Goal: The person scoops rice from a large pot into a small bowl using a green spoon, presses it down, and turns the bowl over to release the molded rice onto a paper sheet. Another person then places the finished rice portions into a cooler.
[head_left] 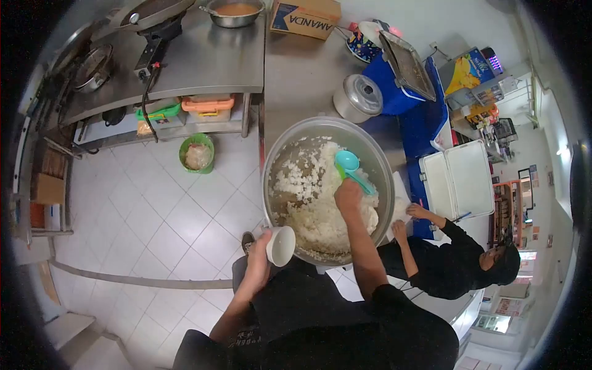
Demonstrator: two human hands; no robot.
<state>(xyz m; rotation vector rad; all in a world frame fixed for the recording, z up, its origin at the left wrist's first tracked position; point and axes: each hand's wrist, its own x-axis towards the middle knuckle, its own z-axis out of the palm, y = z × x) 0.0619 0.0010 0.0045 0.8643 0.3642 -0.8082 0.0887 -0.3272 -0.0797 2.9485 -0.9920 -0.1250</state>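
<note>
A large round metal pot [386, 166] holds white rice [320, 216], heaped toward its right and lower side. My right hand [349, 196] is closed over the rice on a green handle [340, 171]. Beside it in the rice lie a turquoise scoop [348, 161] and its handle, close to my fingers. My left hand [258, 256] grips a white bowl [282, 246] at the pot's lower left rim, with the bowl tilted and its opening facing right.
A co-worker [459, 262] in black stands at the right, hands near the pot. Behind the pot are a lidded metal pot [358, 98], a blue cooler [394, 83] and a cardboard box [305, 17]. A green bin [197, 153] stands on the floor.
</note>
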